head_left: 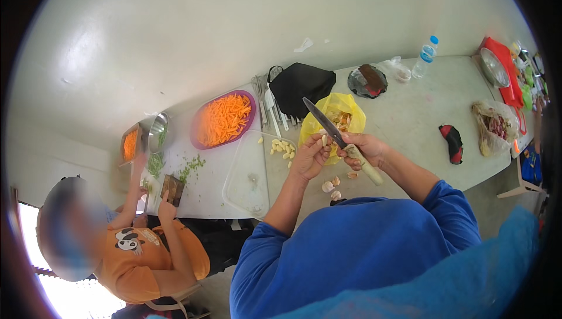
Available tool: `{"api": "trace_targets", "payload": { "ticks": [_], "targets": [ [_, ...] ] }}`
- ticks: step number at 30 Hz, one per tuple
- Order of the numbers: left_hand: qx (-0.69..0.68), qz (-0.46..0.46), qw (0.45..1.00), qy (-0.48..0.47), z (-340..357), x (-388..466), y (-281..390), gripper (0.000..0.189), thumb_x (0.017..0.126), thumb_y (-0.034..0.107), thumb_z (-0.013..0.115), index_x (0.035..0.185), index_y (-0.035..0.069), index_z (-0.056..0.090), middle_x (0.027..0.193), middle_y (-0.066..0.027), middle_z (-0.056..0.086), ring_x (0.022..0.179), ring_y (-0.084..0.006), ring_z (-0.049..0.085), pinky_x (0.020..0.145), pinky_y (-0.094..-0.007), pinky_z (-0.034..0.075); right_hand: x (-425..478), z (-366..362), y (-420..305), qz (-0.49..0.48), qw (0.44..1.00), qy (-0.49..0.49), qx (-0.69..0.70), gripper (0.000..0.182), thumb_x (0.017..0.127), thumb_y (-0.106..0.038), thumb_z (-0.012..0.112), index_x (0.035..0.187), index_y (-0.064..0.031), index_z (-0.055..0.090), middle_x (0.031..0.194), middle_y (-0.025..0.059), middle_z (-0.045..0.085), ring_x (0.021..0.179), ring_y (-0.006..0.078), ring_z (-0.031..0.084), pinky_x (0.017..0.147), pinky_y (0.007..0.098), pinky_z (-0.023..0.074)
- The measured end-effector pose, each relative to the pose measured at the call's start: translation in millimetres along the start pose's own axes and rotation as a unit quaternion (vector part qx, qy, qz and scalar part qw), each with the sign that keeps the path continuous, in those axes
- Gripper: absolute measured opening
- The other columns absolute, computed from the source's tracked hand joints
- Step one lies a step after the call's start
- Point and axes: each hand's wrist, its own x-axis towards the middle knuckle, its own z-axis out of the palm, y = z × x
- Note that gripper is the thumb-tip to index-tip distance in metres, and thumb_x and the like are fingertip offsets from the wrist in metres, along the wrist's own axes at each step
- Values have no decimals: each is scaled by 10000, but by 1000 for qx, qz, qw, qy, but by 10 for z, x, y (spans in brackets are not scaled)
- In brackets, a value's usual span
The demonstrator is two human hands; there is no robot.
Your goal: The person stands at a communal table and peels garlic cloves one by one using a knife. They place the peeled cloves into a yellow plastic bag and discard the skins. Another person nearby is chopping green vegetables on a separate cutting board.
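Note:
My right hand (366,148) grips a kitchen knife (325,120) by its pale handle, with the dark blade slanting up to the left. Between the fingertips of my left hand (311,156) is a garlic clove (325,140), close beside the blade. Both hands are over the near rim of a yellow plastic bag (354,104) that holds garlic peelings (341,119). Several peeled garlic cloves (282,147) lie left of my left hand, by a clear plastic lid (239,183). Unpeeled garlic (328,187) rests on the table nearer my body.
Purple tray (196,138) of cut carrots, whisk (260,88) and black cloth bag (303,84) are left and beyond. A water bottle (424,60), red-black item (452,143) and bag of shallots or onions (494,128) stand right. A person in orange (145,253) works at left with a cleaver (172,189).

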Motion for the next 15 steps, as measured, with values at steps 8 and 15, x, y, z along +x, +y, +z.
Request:
{"api": "trace_targets", "payload": {
  "ticks": [8, 15],
  "targets": [
    [142, 42, 986, 77, -95, 19, -30, 98, 864, 143, 523, 926, 68, 522, 842, -39, 575, 689, -102, 524, 632, -204, 453, 91, 23, 13, -19, 985, 74, -154, 421, 871, -303, 501, 1241, -113, 434, 653, 2, 474, 367, 66, 416, 311, 216, 339],
    [-22, 26, 997, 66, -195, 39, 55, 141, 867, 179, 520, 941, 60, 531, 835, -39, 569, 692, -111, 521, 598, -196, 461, 70, 16, -48, -51, 981, 105, -155, 491, 870, -319, 490, 1288, -91, 371, 652, 5, 467, 359, 59, 405, 306, 215, 343]
  ]
}}
